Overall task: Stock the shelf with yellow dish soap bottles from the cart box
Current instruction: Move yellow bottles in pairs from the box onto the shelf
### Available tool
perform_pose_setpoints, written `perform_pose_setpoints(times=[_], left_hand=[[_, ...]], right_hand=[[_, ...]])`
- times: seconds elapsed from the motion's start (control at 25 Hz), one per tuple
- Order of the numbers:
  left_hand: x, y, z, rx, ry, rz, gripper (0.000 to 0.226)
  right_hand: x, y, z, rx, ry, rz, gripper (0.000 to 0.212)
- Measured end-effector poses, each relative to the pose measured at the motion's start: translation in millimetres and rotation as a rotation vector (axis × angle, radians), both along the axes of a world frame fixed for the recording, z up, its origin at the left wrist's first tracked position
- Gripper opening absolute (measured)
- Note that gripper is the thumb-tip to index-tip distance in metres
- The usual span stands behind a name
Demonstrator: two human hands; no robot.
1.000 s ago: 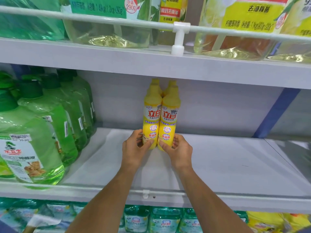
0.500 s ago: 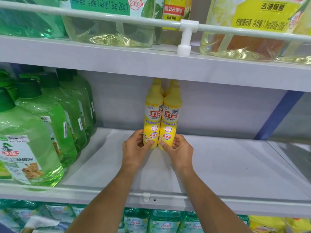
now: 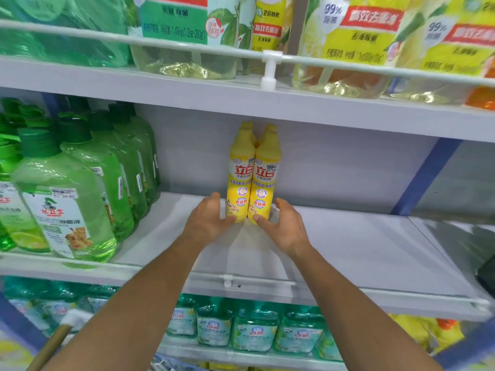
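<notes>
Two yellow dish soap bottles (image 3: 254,180) stand upright side by side on the middle shelf (image 3: 348,253), near its back wall. The caps of more yellow bottles show right behind them. My left hand (image 3: 207,220) is at the base of the left bottle, fingers loose, thumb tip touching its lower front. My right hand (image 3: 285,227) is at the base of the right bottle with its fingers spread off the side; only the thumb tip touches. The cart box is out of view.
Green soap bottles (image 3: 80,188) fill the left part of the same shelf. A white front rail (image 3: 227,281) runs along the shelf edge. Large refill bottles (image 3: 348,44) sit on the shelf above and teal bottles (image 3: 254,328) below. Bare shelf lies right of the yellow bottles.
Both hands, which gripped the lower parts of the two front bottles, have loosened and drawn back a little. The bottles stay standing in the same spot.
</notes>
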State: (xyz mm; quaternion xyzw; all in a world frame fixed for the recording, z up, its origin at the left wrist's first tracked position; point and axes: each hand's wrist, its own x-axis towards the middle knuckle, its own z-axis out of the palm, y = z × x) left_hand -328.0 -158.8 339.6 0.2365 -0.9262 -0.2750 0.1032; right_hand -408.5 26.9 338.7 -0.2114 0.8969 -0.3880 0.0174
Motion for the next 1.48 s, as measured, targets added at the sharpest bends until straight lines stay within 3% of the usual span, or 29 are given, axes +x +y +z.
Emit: perform_pose_setpoints(times=[0.08, 0.2, 0.48, 0.64, 0.8, 1.0, 1.48], left_hand=[[22.5, 9.2, 10.6, -0.238, -0.169, -0.129, 0.067], [57.3, 27.6, 26.3, -0.441, -0.289, -0.234, 0.069], [144.3, 68.8, 44.3, -0.529, -0.298, -0.299, 0.068], [198.6, 93.8, 23.9, -0.516, -0.261, -0.38, 0.062], [260.9, 103.4, -23.6, -0.506, -0.267, -0.4, 0.073], [325.9, 113.5, -106.3, -0.401, -0.447, -0.44, 0.078], [364.2, 131.8, -276.0, -0.131, -0.715, -0.405, 0.075]], right_hand=[[12.9, 13.8, 13.4, 0.188, 0.08, 0.066, 0.068], [36.1, 31.2, 28.1, 0.47, 0.187, 0.166, 0.069], [128.9, 67.3, 45.7, 0.739, 0.39, 0.202, 0.077], [195.5, 88.7, 34.6, 0.787, 0.358, 0.172, 0.074], [260.6, 101.9, -0.3, 0.82, 0.304, 0.173, 0.075], [322.3, 115.8, -71.7, 0.859, 0.116, 0.226, 0.077], [343.7, 141.4, -254.8, 0.941, -0.262, 0.362, 0.074]])
